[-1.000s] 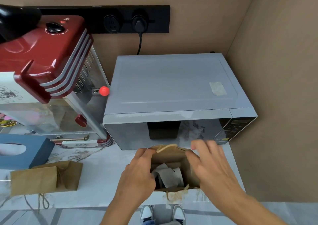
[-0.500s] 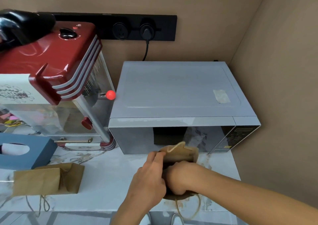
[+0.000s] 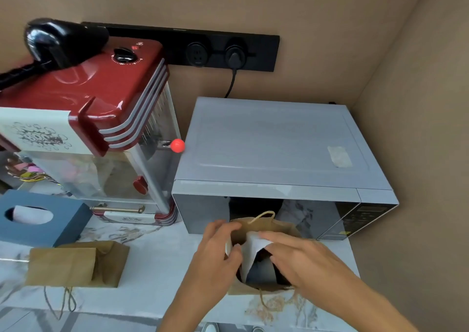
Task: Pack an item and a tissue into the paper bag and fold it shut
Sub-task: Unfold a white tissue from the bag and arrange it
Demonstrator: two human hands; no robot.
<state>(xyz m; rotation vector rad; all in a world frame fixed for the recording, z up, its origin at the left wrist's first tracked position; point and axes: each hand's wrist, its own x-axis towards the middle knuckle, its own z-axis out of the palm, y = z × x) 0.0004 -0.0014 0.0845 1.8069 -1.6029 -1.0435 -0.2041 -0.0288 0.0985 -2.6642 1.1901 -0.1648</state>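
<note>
Head view: the brown paper bag point(image 3: 266, 227) stands open on the marble counter point(image 3: 152, 268) just in front of the microwave point(image 3: 274, 148), twine handle arched at its far rim and a white tissue point(image 3: 251, 250) sticking up from its dark mouth. The left hand point(image 3: 215, 255) grips the bag's left rim. The right hand point(image 3: 302, 258) lies across the opening, fingers flat on the tissue.

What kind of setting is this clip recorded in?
Probably a kitchen or snack counter, perhaps a mock-up: a microwave and a red popcorn machine stand on a marble-look counter under a wall socket strip, enclosed by plain brown walls.
</note>
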